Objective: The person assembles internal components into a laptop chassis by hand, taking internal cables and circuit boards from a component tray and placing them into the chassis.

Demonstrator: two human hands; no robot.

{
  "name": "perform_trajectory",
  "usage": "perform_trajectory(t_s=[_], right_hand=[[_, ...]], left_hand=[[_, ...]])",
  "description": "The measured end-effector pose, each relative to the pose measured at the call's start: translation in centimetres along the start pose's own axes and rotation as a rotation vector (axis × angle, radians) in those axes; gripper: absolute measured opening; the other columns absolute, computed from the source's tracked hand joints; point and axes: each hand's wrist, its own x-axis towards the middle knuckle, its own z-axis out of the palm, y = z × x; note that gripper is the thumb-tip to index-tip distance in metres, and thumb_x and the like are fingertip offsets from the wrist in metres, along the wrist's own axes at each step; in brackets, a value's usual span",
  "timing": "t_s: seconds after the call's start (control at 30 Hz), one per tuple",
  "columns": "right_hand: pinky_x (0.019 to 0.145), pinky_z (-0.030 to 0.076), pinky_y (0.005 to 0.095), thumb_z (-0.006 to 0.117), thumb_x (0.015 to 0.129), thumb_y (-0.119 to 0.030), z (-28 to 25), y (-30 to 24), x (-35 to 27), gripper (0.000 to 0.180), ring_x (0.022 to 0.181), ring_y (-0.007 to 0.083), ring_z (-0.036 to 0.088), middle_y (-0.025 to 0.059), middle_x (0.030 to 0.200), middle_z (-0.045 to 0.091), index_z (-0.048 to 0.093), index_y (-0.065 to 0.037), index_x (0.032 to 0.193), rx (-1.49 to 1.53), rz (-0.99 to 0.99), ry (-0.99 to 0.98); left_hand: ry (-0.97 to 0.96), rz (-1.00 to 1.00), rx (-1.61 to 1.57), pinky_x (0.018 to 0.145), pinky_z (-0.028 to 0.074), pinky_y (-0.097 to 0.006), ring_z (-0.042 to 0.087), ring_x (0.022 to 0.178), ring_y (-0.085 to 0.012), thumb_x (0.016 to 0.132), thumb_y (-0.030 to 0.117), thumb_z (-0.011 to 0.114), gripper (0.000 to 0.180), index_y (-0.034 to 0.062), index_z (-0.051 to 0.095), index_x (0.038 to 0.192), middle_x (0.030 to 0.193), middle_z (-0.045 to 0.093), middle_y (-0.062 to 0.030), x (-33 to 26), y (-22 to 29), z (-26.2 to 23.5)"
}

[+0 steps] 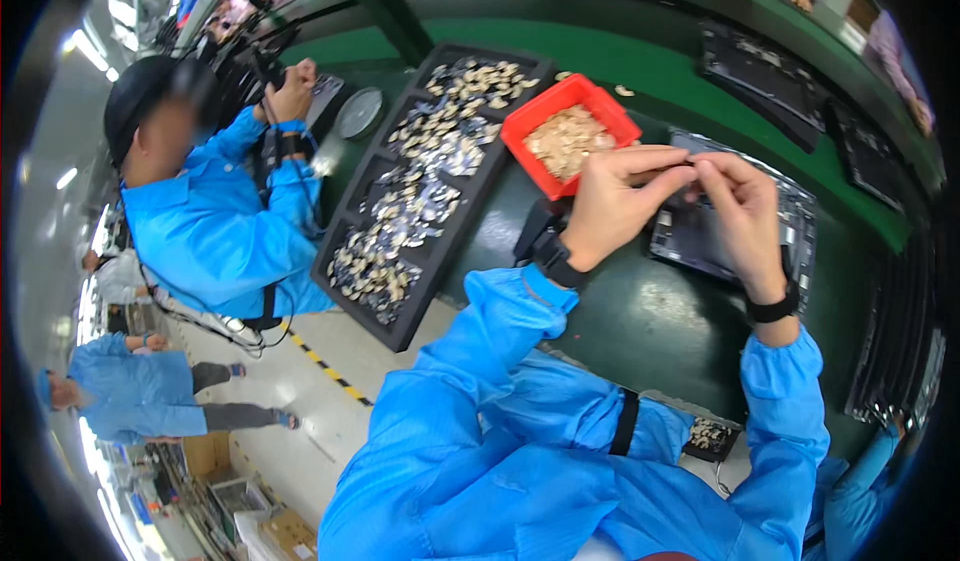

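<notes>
My left hand (622, 201) and my right hand (742, 216) meet fingertip to fingertip, both closed in a pinch. What sits between the fingertips is too small and covered to make out. Below them on the bench lies a dark, flat electronic housing (800, 233), like a laptop shell, partly hidden by my right hand. Beside my left hand stands a red bin (522, 153) holding many small beige pieces (568, 139).
Left of the bin, a long black compartment tray (462, 229) carries many small cream and dark pieces. More dark housings (765, 76) lie on the green line (640, 36) beyond. Dark panels (895, 331) stack at right. A co-worker in blue (225, 226) works at left.
</notes>
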Motion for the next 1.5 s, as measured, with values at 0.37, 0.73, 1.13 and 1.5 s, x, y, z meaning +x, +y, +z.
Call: perform_trajectory(t_s=[0.37, 0.73, 1.13, 1.5], right_hand=[[0.050, 0.038, 0.0166, 0.060, 0.111, -0.022, -1.0, 0.9, 0.0, 0.027, 0.067, 0.0028, 0.058, 0.0024, 0.095, 0.073, 0.069, -0.005, 0.131, 0.030, 0.197, -0.028], [0.071, 0.039, 0.0167, 0.057, 0.112, -0.020, -5.5, 5.3, 1.0, 0.033, 0.082, 0.0001, 0.052, -0.0028, 0.112, 0.072, 0.066, -0.001, 0.139, -0.231, 0.214, -0.081], [0.073, 0.054, 0.0232, 0.060, 0.110, -0.012, -1.4, 1.5, -0.2, 0.030, 0.089, 0.0102, 0.072, 0.0053, 0.101, 0.076, 0.066, 0.003, 0.135, -0.222, 0.149, -0.108], [0.080, 0.059, 0.0319, 0.063, 0.098, 0.003, 0.3, -3.8, -0.6, 0.025, 0.087, 0.0202, 0.078, 0.0182, 0.099, 0.079, 0.073, 0.006, 0.120, -0.520, -0.017, -0.160]], left_hand=[[0.088, 0.312, 0.324, 0.072, 0.060, -0.029, 0.076, 0.081, -0.0167, 0.098, 0.003, 0.069, 0.013, -0.0052, 0.077, 0.102, 0.088, 0.078, -0.0147, 0.2, 1.9, -2.1], [0.334, 0.762, 0.700, 0.072, 0.046, -0.041, 0.063, 0.078, -0.0215, 0.065, 0.026, 0.085, 0.011, 0.0200, 0.076, 0.065, 0.071, 0.069, 0.0058, 2.9, -2.9, -1.9], [0.240, 0.679, 0.710, 0.080, 0.059, -0.040, 0.073, 0.098, -0.0260, 0.081, 0.022, 0.080, 0.016, 0.0093, 0.081, 0.091, 0.100, 0.078, -0.0049, 0.6, -1.4, -1.2], [-0.055, 0.632, 0.758, 0.083, 0.059, -0.039, 0.077, 0.092, -0.0282, 0.085, 0.008, 0.081, 0.012, 0.0027, 0.082, 0.096, 0.095, 0.080, -0.0113, 0.6, 0.8, -2.4]])
